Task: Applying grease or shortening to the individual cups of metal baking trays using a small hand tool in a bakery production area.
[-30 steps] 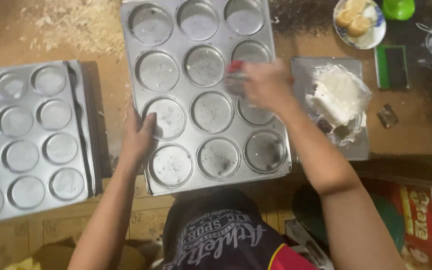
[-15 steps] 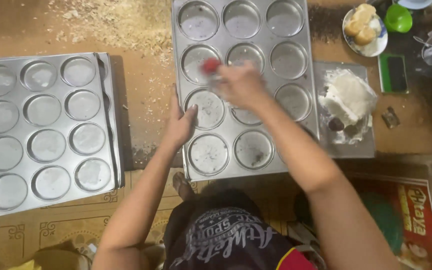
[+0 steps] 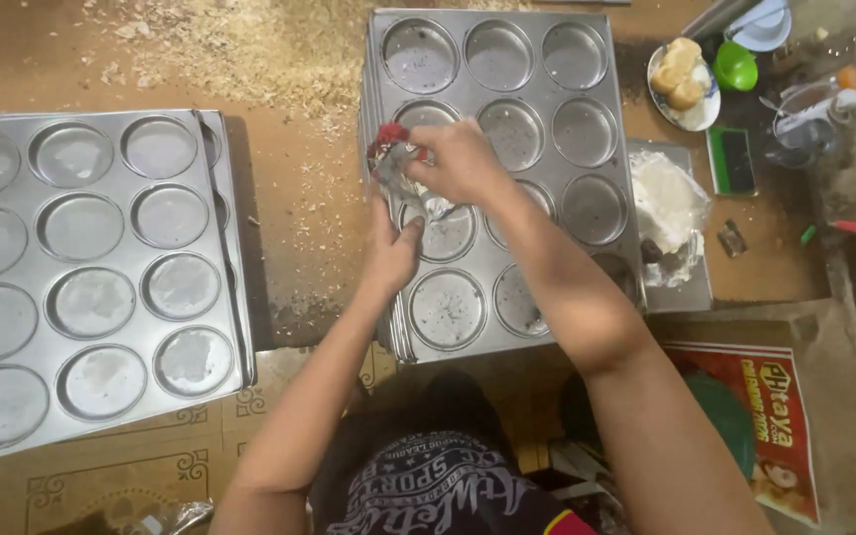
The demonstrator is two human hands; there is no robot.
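Our right hand is bunched around a crumpled wad of plastic wrap with a red patch at its top, and we press it over the left column of cups in the metal muffin tray in front of us. The grip is closed tight on the wad, with the fingers curled over it from the right. The wad looks soft, light and probably greasy, so we judge it will squash to any cup's shape and could slip. A full-fist hold around its bulk seems the safest place to take it.

Our left hand lies flat on the tray's left side, palm down, with the thumb reaching into a cup just below the wad. Its grip is open and has hold of nothing. It only bears down on the metal. The tray has 12 round cups, looks stiff and thin, and sits on what seems a stack of similar trays.

Both forearms reach forward from our lap, the right one crossing diagonally over the lower right cups with the wrist bent inward.

A second muffin tray lies well apart to the left on the crumb-strewn table. A lump of white fat on plastic sits just beside the near tray's right edge, and a plate of buns stands beyond it.
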